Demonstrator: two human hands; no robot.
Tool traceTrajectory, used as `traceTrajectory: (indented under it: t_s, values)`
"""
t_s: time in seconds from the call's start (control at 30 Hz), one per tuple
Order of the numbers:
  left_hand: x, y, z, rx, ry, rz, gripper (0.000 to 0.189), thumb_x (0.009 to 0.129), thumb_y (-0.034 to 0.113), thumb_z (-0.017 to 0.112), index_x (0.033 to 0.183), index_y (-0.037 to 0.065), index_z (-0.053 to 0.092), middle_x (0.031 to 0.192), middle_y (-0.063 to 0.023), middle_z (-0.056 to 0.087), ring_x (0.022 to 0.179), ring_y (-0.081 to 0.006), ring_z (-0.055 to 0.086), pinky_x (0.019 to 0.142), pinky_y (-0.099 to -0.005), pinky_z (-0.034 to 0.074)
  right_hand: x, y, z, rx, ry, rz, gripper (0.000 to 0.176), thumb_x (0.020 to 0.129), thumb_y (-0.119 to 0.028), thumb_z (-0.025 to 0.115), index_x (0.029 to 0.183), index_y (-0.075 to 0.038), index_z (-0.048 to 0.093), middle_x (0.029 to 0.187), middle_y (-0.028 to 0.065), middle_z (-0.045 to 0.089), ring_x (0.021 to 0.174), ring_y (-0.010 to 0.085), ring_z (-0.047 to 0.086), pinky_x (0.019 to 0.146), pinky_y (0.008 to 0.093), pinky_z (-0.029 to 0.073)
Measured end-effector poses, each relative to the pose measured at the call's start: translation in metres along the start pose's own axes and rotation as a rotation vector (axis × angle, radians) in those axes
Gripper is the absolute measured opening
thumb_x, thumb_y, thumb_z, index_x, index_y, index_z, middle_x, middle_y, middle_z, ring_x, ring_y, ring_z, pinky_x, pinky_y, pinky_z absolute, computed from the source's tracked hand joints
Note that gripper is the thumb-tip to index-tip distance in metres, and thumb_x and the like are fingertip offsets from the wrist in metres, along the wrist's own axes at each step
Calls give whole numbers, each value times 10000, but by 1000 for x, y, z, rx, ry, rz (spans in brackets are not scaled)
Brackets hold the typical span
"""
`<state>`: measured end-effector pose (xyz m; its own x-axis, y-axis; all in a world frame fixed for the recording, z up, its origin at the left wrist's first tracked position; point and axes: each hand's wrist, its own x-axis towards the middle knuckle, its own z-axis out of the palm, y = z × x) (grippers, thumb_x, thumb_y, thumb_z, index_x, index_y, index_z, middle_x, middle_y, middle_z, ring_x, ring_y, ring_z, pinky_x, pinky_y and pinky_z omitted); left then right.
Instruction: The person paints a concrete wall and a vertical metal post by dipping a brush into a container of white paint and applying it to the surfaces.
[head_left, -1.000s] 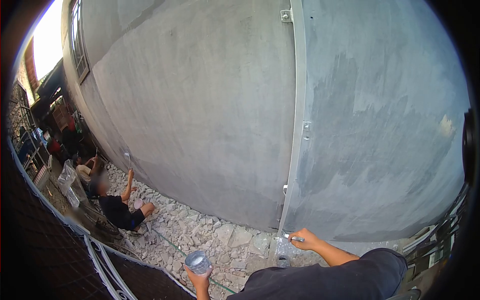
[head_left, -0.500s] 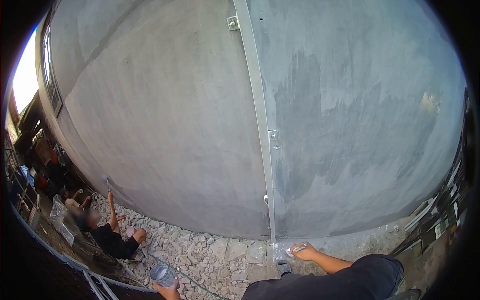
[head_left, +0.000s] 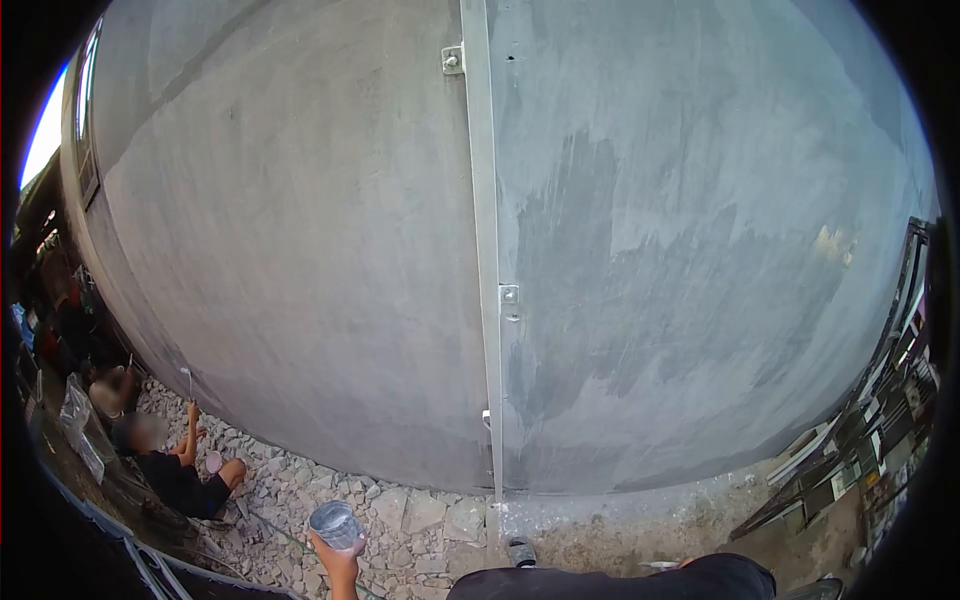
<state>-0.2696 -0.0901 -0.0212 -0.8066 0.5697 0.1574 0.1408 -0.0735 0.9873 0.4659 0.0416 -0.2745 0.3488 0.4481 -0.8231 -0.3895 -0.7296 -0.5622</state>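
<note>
My left hand (head_left: 338, 568) is closed around a small clear tub (head_left: 337, 522) with grey-white, paint-like stuff in it, held over the rubble. Low at the right, beside my dark clothing, only a sliver of my right hand (head_left: 688, 562) shows. A pale paintbrush (head_left: 658, 565) sticks out from it to the left; most of the fingers are hidden. In front stands a grey wall (head_left: 330, 250) with darker, damp-looking patches right of a vertical pale metal strip (head_left: 485, 220).
Broken stone rubble (head_left: 405, 525) lies along the wall's foot at left. A co-worker (head_left: 180, 475) sits there, holding a brush (head_left: 188, 380) near the wall; another person (head_left: 108, 390) is behind. Slats and frames (head_left: 850, 450) are stacked at right. My shoe (head_left: 521, 552) is below the strip.
My view has shifted, so the strip and co-workers appear farther left. The tub in my left hand sits higher in view. My right hand has drawn back, now mostly hidden by my clothing.
</note>
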Motion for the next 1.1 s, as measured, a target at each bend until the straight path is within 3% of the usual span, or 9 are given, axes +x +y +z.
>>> traceTrajectory:
  t_s: [0.13, 0.2, 0.3, 0.57, 0.87, 0.97, 1.0, 1.07, 1.1]
  values:
    - [-20, -20, 44, 37, -43, 5, 972, 561, -1, 895, 1414, 25, 430, 1264, -107, 595, 1147, -245, 605, 1015, -374, 496, -21, -3, -17, 33, 5, 29, 622, 969, -536, 505, 1341, -37, 506, 1210, 331, 628, 1051, 504, 660, 871, 632, 553]
    - [-31, -19, 64, -70, -205, -40, 947, 568, 17, 911, 1391, 30, 444, 1250, -106, 604, 1134, -238, 611, 1005, -374, 499, -26, -8, -21, 47, 4, 38, 652, 963, -564, 486, 1351, -40, 499, 1227, 331, 621, 1066, 504, 653, 883, 630, 546]
    - [-48, -39, 88, -64, -262, -54, 933, 562, 64, 949, 1357, 32, 461, 1229, -107, 623, 1105, -238, 636, 975, -372, 520, -44, -2, -40, 56, 19, 72, 698, 954, -607, 458, 1366, -44, 487, 1253, 330, 609, 1089, 505, 643, 902, 629, 535]
    - [-77, -19, 134, -173, -482, -112, 922, 595, 136, 984, 1344, 41, 455, 1240, -113, 635, 1125, -244, 654, 974, -388, 537, -38, 25, -58, 103, 7, 159, 822, 931, -722, 383, 1406, -55, 457, 1320, 329, 579, 1148, 508, 614, 951, 623, 507]
    - [-66, -17, 137, -161, -438, -59, 1011, 585, 146, 992, 1406, 31, 413, 1282, -124, 612, 1161, -243, 635, 1008, -393, 519, -19, 60, -38, 125, -40, 255, 963, 906, -852, 299, 1451, -68, 422, 1396, 327, 545, 1216, 510, 583, 1006, 618, 475]
    - [-63, -17, 135, -177, -424, -56, 1012, 584, 130, 989, 1410, 33, 412, 1282, -122, 613, 1159, -239, 636, 1005, -391, 523, 34, 94, -36, 136, -54, 288, 1010, 897, -895, 271, 1466, -72, 411, 1421, 327, 534, 1238, 511, 572, 1024, 616, 465]
    - [-63, -15, 134, -177, -423, -59, 1012, 584, 130, 989, 1410, 33, 412, 1282, -122, 613, 1159, -239, 636, 1005, -391, 523, 62, 102, -93, 134, -53, 289, 1010, 897, -895, 271, 1466, -72, 411, 1421, 327, 534, 1238, 511, 572, 1024, 616, 465]
    - [-62, -7, 132, -183, -425, -39, 988, 587, 109, 984, 1396, 40, 421, 1274, -118, 619, 1150, -237, 641, 997, -388, 530, 123, 130, -83, 241, -1718, 37, 995, 907, -878, 302, 1488, -76, 388, 1409, 332, 540, 1224, 516, 583, 1019, 613, 475]
    - [-62, -2, 131, -184, -426, -41, 988, 587, 109, 984, 1396, 40, 421, 1274, -118, 619, 1150, -237, 641, 997, -388, 530, 89, 115, -114, 241, -1716, 37, 995, 907, -878, 302, 1488, -76, 388, 1409, 332, 540, 1224, 516, 583, 1019, 613, 475]
